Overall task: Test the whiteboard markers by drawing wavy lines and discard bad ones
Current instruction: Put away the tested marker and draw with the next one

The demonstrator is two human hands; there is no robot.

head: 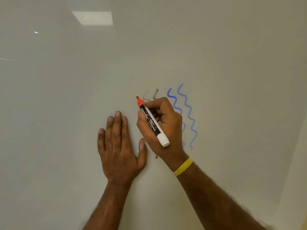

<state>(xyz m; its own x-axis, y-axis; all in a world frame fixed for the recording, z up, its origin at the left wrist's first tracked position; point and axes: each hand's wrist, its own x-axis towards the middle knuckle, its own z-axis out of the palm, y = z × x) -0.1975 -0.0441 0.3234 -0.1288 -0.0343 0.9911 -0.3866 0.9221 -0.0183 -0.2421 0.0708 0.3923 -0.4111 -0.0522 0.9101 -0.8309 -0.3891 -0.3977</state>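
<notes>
My right hand (163, 123) grips an uncapped whiteboard marker (152, 122) with a black label, a white end and an orange-red collar. Its dark tip touches or sits just off the whiteboard (66, 97), left of two faint grey wavy lines (150, 95). My hand covers the lower parts of those grey lines. Two bold blue wavy lines (188, 113) run down the board to the right of my hand. My left hand (118, 146) lies flat on the board with its fingers spread, just left of the marker, and holds nothing.
The glossy board fills almost the whole view and reflects a ceiling light panel (93, 18) at the upper left. A yellow band (182, 166) circles my right wrist. The board's right edge (292, 146) meets a cream wall.
</notes>
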